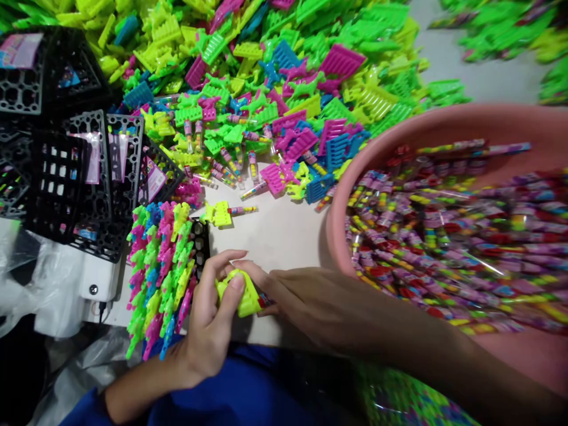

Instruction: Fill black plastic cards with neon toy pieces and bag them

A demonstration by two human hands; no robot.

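My left hand (213, 319) is closed on a yellow plastic toy piece (246, 296), its thumb pressed on the top. From the right, my right hand (302, 296) reaches the same piece, its fingers closed round a small candy tube (264, 300) at the toy's right end; much of the tube is hidden. Just left of my left hand, rows of pink, green, blue and yellow toys (162, 266) stand in a black holder (200, 239). Above the hands, a yellow toy (217, 213) with a candy tube (242, 210) lies on the white table (284, 231).
A pink tub (339, 219) full of candy tubes (399, 236) fills the right side. Loose coloured toys (266, 71) are heaped at the back. Black plastic baskets (57, 183) are stacked at the left, above a white box (98, 281) with a cable.
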